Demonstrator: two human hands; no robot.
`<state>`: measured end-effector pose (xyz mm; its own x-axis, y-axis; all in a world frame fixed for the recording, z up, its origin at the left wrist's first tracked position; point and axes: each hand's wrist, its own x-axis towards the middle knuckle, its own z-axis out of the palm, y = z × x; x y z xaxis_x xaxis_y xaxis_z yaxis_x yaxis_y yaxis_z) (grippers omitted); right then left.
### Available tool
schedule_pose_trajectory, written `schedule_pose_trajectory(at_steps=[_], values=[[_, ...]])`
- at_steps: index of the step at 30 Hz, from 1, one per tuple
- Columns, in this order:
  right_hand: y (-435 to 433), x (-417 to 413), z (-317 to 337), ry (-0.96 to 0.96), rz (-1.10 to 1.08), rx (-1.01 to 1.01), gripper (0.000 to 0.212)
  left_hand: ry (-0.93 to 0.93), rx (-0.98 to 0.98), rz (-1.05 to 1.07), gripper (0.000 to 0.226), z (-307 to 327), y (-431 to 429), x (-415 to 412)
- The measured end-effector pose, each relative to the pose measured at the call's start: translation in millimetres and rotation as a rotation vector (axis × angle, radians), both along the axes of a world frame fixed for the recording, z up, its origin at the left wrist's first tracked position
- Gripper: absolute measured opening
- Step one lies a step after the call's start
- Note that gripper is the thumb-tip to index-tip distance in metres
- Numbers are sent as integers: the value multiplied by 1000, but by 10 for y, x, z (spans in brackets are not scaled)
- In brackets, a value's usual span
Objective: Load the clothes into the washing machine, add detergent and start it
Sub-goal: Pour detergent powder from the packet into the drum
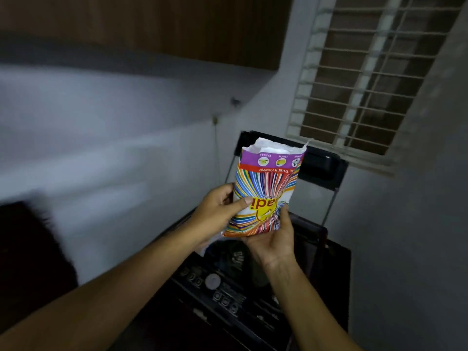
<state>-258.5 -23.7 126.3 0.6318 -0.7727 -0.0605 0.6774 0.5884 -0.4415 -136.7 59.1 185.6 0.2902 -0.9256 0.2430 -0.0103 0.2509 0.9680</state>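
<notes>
A colourful striped detergent packet (268, 183), torn open at its top, is held upright above a dark top-loading washing machine (228, 292). My left hand (217, 211) grips the packet's left side, thumb across the front. My right hand (273, 236) cups its bottom right corner from below. The machine's lid (319, 163) stands raised behind the packet. Dark clothes (233, 257) lie in the drum under my hands. A control panel with a round dial (212, 281) and buttons runs along the near edge.
A barred window (367, 77) is on the right wall above the machine. A wooden cabinet (152, 24) hangs overhead on the left. A dark blurred object (27, 254) stands at the left. A thin cord (216, 148) runs down the wall.
</notes>
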Motion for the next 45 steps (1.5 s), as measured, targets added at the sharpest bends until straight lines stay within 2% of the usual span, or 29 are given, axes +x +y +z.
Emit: schedule_pose_trajectory(at_steps=[3, 6, 8, 9, 10, 13, 14, 16, 18, 21, 24, 29, 34, 39, 45], values=[[297, 582, 67, 142, 116, -8, 70, -19, -35, 209, 16, -59, 315, 526], [597, 1090, 32, 520, 233, -92, 73, -12, -18, 331, 25, -120, 732, 1109], [847, 1421, -4, 775, 245, -196, 60, -42, 1, 413, 30, -175, 1050, 1553], [925, 1552, -29, 839, 217, -257, 52, -62, 14, 444, 34, -219, 1184, 1751], [1013, 1724, -65, 862, 164, -326, 48, -86, 31, 485, 39, -273, 1350, 1986], [1220, 2236, -163, 826, 62, -563, 65, -146, 100, 564, 49, -433, 1804, 2567], [1284, 2377, -174, 826, 71, -640, 60, -130, 125, 578, 44, -476, 1928, 2685], [1400, 2723, -297, 804, 180, -716, 34, -88, 169, 620, 27, -628, 2161, 2952], [1516, 3041, -470, 777, 278, -709, 18, -79, 210, 666, 22, -830, 2357, 3177], [1679, 3455, -783, 769, 297, -643, 9, -41, 262, 709, 20, -1199, 2565, 3461], [1769, 3780, -1168, 773, 298, -600, 15, 54, 291, 749, 9, -1609, 2678, 3646], [1708, 4290, -1966, 793, 324, -591, 21, 157, 350, 802, 17, -2394, 2739, 3902], [1576, 4831, -3002, 838, 458, -636, 27, 263, 421, 881, 24, -3558, 2784, 4253], [1576, 5292, -4143, 911, 563, -627, 38, 348, 523, 964, 9, -4744, 2797, 4573], [1570, 5786, -5508, 1039, 710, -604, 40, 419, 611, 1005, 12, -6090, 2798, 4946]])
